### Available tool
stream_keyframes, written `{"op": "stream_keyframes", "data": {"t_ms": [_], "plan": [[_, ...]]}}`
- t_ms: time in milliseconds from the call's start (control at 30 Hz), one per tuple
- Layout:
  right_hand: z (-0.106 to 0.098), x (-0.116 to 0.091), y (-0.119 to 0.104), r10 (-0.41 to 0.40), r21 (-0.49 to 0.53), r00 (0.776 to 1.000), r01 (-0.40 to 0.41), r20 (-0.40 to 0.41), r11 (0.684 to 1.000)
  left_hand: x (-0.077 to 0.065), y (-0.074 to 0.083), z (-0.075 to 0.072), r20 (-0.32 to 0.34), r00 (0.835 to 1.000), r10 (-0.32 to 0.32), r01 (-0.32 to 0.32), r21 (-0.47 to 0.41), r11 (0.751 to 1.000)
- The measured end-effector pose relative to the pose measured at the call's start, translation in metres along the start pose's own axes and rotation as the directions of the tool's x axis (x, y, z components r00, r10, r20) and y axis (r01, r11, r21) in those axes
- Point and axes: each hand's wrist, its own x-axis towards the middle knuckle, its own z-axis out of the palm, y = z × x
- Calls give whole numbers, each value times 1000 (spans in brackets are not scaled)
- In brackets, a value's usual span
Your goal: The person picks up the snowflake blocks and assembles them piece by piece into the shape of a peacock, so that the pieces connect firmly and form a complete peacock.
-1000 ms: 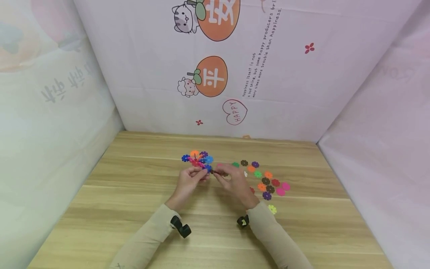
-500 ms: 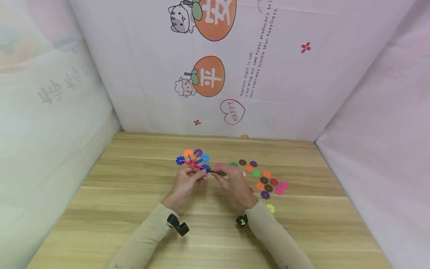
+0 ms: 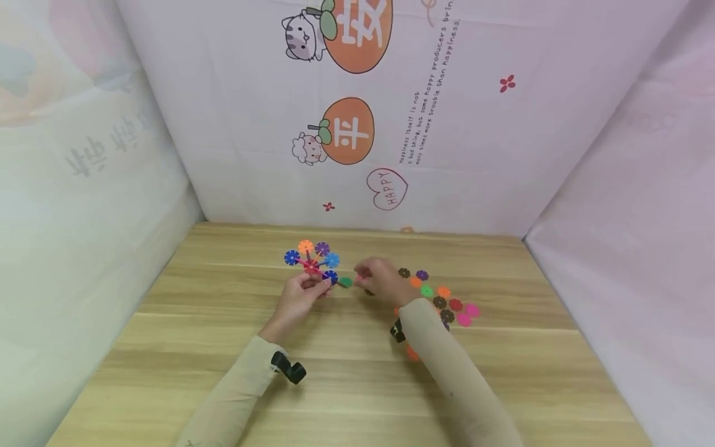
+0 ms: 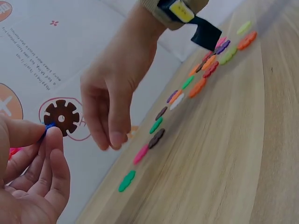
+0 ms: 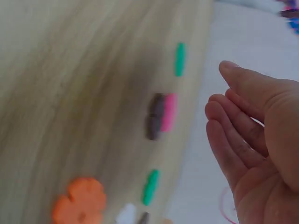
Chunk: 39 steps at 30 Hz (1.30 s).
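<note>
My left hand (image 3: pixel 298 298) pinches a dark blue notched disc (image 3: pixel 330 277) between thumb and fingers. That disc belongs to a cluster of flower-shaped plastic discs, with a red disc (image 3: pixel 311 266) at its centre and orange, purple, light blue and blue ones around it. In the left wrist view a brown disc (image 4: pixel 61 116) stands on the blue disc's edge, at my left fingertips. My right hand (image 3: pixel 385 279) hovers to the right, its fingers loosely bent around nothing. Below it in the right wrist view lie a green disc (image 5: pixel 180 59), a pink disc (image 5: pixel 169 112) and a brown one.
Many loose discs lie scattered on the wooden table (image 3: pixel 346 397) at the right, among them a light green disc (image 3: pixel 427 291) and a pink one (image 3: pixel 472 310). Printed cloth walls (image 3: pixel 447 198) stand behind the table and at both sides.
My right hand has let go of the brown disc and moved away from the cluster, up and to the right. My left hand has shifted slightly left with the cluster.
</note>
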Motion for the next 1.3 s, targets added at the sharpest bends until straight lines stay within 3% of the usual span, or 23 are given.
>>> {"op": "stream_keyframes", "data": {"t_ms": [233, 467, 700, 967, 1133, 1300], "plan": [[22, 16, 7, 20, -39, 997, -17, 68, 999, 0, -2, -2, -4, 1000, -30, 30, 5, 1000], [27, 22, 9, 31, -56, 999, -29, 40, 998, 0, 0, 0, 6, 1000, -4, 4, -6, 1000], [14, 11, 12, 24, 112, 1000, -25, 6, 993, 1, 2, 1, 36, 999, 12, -12, -8, 1000], [-6, -14, 4, -11, 202, 995, 32, -102, 979, 0, 3, 0, 56, 998, 7, -8, 8, 1000], [-13, -27, -2, -48, 234, 974, 101, -223, 967, -2, 5, 0, 51, 999, 6, -7, 19, 1000], [-15, -34, -6, -188, 151, 912, 257, -365, 954, -5, 7, 2, 78, 997, 11, -11, 5, 1000]]}}
